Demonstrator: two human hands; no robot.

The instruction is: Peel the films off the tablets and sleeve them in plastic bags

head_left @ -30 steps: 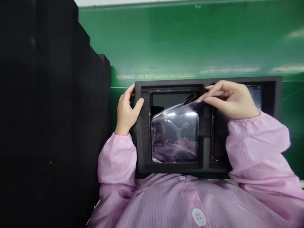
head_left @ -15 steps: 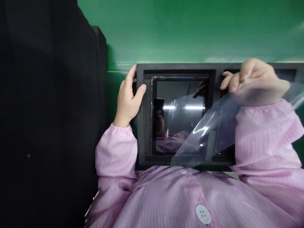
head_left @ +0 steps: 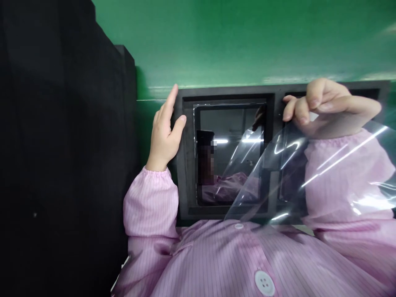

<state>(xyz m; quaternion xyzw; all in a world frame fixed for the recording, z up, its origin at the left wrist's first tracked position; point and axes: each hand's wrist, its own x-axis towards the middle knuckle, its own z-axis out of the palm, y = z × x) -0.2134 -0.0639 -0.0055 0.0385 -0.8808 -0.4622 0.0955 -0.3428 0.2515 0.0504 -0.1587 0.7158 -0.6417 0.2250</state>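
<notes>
A black foam tray [head_left: 185,165] lies in front of me with two recesses side by side. In its left recess rests a glossy dark screen panel [head_left: 229,161] that mirrors the ceiling lights. My left hand [head_left: 165,136] is at the tray's left edge, thumb over the rim and fingers stretched along the side. Above the right recess, my right hand [head_left: 328,107] pinches a clear plastic film [head_left: 256,185], which drapes down over the tray and my right sleeve. Part of a second dark panel [head_left: 292,165] shows in the right recess, mostly hidden behind the film and hand.
A tall stack of black foam [head_left: 68,144] stands close on the left, rising beside my left arm. The work surface [head_left: 232,41] is green, with a raised ledge running behind the tray.
The film has swung and spread to the right, now covering more of my right sleeve. My right hand has turned slightly, while the left hand keeps to the tray edge.
</notes>
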